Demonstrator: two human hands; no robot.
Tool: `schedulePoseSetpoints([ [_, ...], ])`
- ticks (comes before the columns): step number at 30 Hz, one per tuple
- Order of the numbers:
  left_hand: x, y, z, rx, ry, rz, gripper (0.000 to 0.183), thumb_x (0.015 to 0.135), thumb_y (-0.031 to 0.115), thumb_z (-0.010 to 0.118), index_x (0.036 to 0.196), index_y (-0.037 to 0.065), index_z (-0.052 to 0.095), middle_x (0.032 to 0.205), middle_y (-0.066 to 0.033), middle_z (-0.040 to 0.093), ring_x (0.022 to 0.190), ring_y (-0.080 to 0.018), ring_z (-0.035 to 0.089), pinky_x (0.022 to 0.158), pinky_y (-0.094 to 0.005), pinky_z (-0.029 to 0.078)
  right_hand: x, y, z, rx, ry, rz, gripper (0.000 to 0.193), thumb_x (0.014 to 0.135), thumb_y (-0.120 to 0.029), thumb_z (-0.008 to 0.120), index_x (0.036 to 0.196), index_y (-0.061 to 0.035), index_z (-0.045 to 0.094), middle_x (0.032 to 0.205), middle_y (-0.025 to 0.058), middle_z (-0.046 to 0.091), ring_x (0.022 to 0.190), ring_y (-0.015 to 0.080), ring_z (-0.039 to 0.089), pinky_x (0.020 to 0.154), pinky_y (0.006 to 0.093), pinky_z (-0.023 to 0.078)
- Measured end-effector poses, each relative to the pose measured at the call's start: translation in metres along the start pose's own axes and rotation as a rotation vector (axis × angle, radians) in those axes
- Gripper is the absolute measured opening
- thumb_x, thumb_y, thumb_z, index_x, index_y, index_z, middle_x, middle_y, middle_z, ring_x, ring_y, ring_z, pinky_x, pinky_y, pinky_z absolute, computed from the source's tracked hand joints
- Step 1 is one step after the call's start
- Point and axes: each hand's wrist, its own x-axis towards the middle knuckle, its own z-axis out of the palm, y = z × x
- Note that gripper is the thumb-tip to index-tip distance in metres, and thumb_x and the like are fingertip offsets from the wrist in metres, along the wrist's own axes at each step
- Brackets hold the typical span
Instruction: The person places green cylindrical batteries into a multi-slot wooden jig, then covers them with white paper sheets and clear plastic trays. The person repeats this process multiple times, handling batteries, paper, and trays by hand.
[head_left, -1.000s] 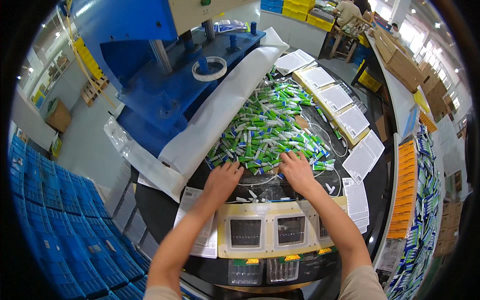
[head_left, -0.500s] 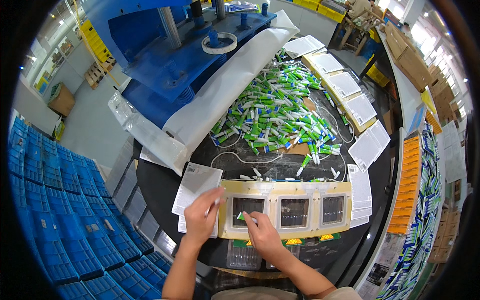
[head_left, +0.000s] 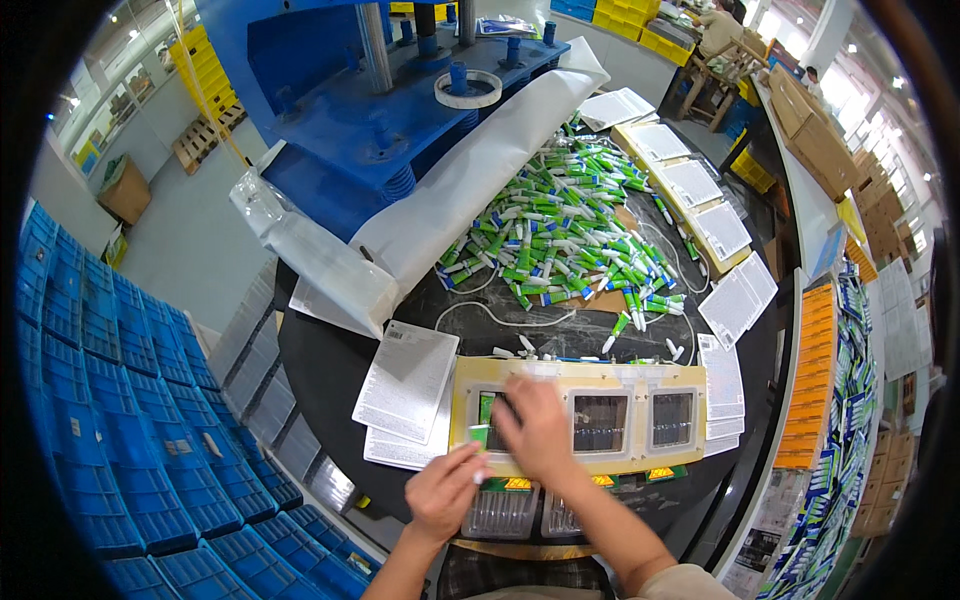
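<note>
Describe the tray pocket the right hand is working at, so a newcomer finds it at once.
On the round black table, a cream three-pocket tray lies at the near edge. The right hand covers its leftmost pocket, beside the white printed sheets; unlike the two bare pockets, it shows green inside.

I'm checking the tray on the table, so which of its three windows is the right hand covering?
The leftmost window of the yellow tray: the right hand lies over it, while the middle window and right window are uncovered.
</note>
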Motion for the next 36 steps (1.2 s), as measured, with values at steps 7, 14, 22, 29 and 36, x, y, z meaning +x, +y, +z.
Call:
schedulePoseSetpoints([
  [7, 0.006, -0.021, 0.043, 0.276, -0.254, 0.375, 0.025, 0.083, 0.012, 0.073, 0.107, 0.006, 0.075, 0.109, -0.0093, 0.073, 0.097, -0.0229, 0.072, 0.081, -0.0356, 0.057, 0.134, 0.093, 0.058, -0.464, -0.054, -0.065, 0.025, 0.082, -0.023, 0.081, 0.09, -0.0026, 0.069, 0.092, 0.0138, 0.066, 0.088, 0.0325, 0.068, 0.072, 0.0411, 0.056],
  [14, 0.0, -0.031, 0.048, 0.355, -0.223, 0.269, 0.023, 0.087, 0.021, 0.078, 0.103, 0.005, 0.074, 0.106, -0.0092, 0.073, 0.097, -0.0222, 0.071, 0.096, -0.0452, 0.053, 0.168, 0.096, 0.063, -0.631, -0.239, -0.011, 0.015, 0.077, -0.013, 0.08, 0.083, -0.0026, 0.071, 0.085, 0.0177, 0.07, 0.081, 0.0366, 0.073, 0.067, 0.0417, 0.059],
  [22, -0.001, -0.035, 0.038, 0.414, -0.324, 0.234, 0.04, 0.084, 0.033, 0.08, 0.111, 0.003, 0.072, 0.118, -0.0121, 0.071, 0.114, -0.0262, 0.066, 0.108, -0.0525, 0.044, 0.162, 0.089, 0.041, -0.634, -0.328, -0.005, 0.005, 0.073, -0.002, 0.071, 0.078, -0.0039, 0.072, 0.083, 0.0186, 0.071, 0.081, 0.0374, 0.073, 0.066, 0.0437, 0.059],
  [29, -0.001, -0.042, 0.034, 0.435, -0.41, 0.202, 0.047, 0.088, 0.033, 0.076, 0.12, -0.001, 0.069, 0.133, -0.0131, 0.066, 0.132, -0.0261, 0.058, 0.116, -0.0546, 0.036, 0.036, 0.032, -0.068, -0.091, -0.172, -0.569, 0.03, 0.077, -0.006, 0.073, 0.107, -0.004, 0.073, 0.104, 0.0094, 0.075, 0.093, 0.0267, 0.073, 0.078, 0.0375, 0.061],
  [36, 0.002, -0.038, 0.032, 0.468, -0.471, 0.205, 0.043, 0.09, 0.027, 0.073, 0.122, -0.001, 0.068, 0.134, -0.0133, 0.066, 0.133, -0.026, 0.057, 0.119, -0.0539, 0.033, -0.028, 0.038, -0.042, -0.299, -0.442, -0.761, 0.035, 0.08, -0.01, 0.065, 0.11, 0.0081, 0.069, 0.118, 0.0178, 0.07, 0.109, 0.0282, 0.067, 0.098, 0.0377, 0.056],
])
